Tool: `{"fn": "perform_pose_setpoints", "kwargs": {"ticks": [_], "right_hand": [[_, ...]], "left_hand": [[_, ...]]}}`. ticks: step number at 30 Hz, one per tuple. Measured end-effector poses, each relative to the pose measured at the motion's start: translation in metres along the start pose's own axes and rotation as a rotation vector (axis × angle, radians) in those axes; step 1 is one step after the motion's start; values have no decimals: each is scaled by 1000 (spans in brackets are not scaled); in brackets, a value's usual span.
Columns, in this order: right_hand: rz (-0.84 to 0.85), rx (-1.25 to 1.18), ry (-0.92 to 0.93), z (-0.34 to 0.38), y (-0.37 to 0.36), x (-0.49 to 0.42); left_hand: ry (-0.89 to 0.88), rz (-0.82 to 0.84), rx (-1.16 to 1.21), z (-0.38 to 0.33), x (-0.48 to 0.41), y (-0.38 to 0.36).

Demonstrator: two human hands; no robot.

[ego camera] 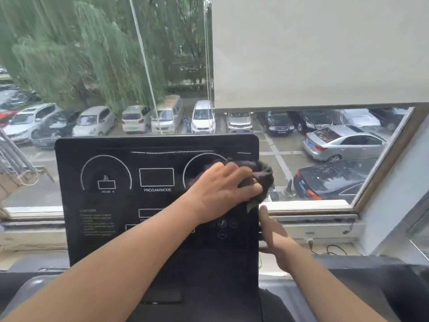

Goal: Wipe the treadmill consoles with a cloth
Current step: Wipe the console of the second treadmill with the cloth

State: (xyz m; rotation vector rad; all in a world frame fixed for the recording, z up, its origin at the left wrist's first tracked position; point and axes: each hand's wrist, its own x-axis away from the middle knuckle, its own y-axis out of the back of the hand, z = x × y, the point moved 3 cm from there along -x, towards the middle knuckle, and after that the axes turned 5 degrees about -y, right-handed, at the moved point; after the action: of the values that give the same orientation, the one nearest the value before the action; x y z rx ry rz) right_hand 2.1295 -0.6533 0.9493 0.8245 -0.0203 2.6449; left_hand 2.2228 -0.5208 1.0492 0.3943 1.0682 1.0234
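Blk console (104, 201) upright, display unlit, dark fuzzy cloth (264, 169) bunched on upper-rt area, overhanging edge

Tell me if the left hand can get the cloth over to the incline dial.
Probably yes. The left hand holds the cloth on the right dial; the incline dial lies on the same panel, nothing between. The right hand grips the console by its right edge, clear of that path.

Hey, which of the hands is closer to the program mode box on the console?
Left. The left hand, pressing the cloth, is just right of the box; the right hand grips the console's right edge, lower down and farther away.
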Motion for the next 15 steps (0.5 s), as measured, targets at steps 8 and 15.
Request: {"fn": "perform_pose_setpoints", "kwargs": {"ticks": [8,15], "right_hand": [[-341,55,425,42,-10,32],[-569,383,1055,103,-58,77]], "left_hand": [[554,-202,-15,19,35,13],[202,-51,-16,55,102,42]]}}
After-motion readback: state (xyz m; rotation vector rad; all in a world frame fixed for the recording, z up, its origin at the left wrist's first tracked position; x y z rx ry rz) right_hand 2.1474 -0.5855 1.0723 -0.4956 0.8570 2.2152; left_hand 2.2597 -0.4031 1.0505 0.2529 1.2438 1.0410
